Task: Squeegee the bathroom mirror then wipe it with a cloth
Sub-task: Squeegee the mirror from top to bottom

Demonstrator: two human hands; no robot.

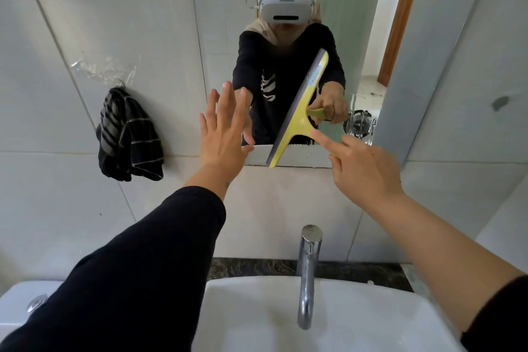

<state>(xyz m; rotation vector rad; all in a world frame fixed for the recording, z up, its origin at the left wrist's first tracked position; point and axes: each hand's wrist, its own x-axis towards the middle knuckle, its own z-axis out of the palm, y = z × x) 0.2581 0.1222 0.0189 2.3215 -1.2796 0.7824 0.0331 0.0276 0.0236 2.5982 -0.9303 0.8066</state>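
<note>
A yellow squeegee [297, 111] with a grey rubber blade lies tilted against the lower part of the mirror [357, 37], its bottom end over the mirror's white lower edge. My right hand [360, 166] grips its handle, index finger stretched along the handle toward the blade. My left hand [225, 131] is flat with fingers spread, its fingertips at the mirror's lower left corner. A dark striped cloth [128, 137] hangs on the tiled wall left of the mirror. The mirror reflects a person with a headset.
A chrome tap [308, 274] rises over the white basin [357, 323] directly below my arms. A white toilet cistern [25, 303] sits at the lower left. Crumpled clear plastic [105, 66] clings to the wall above the cloth.
</note>
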